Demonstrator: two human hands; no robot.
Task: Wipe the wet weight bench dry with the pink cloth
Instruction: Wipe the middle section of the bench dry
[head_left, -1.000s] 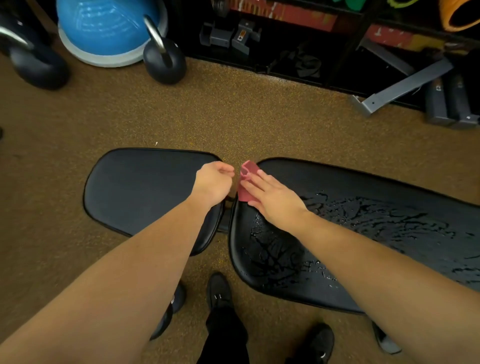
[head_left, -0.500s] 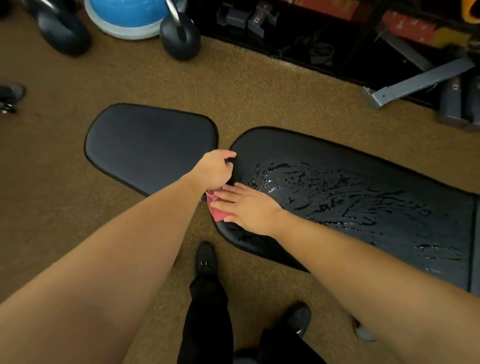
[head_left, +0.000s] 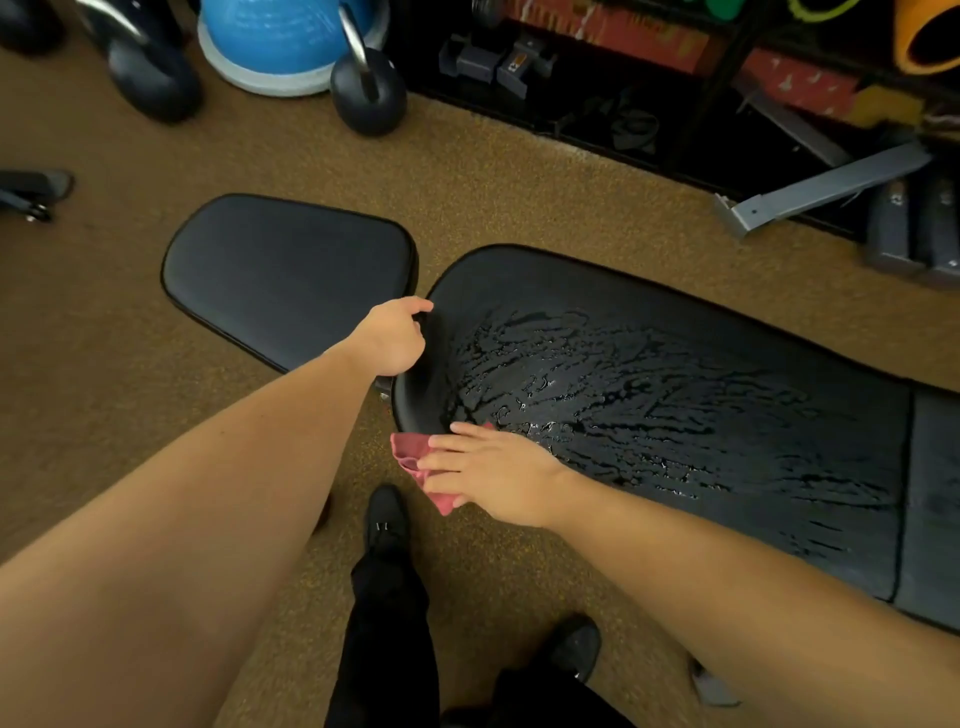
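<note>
Pressing pink cloth (head_left: 415, 462) onto weight bench (head_left: 675, 415) edge, flat right hand (head_left: 493, 475).

The right hand (head_left: 493, 475) now presses the pink cloth (head_left: 415, 467) at the weight bench's (head_left: 675, 415) near front edge, down from its far corner; the cloth overhangs.

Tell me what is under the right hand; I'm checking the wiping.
Under the right hand lies the crumpled pink cloth, at the black padded bench's near edge. The cloth's middle is covered.
</note>
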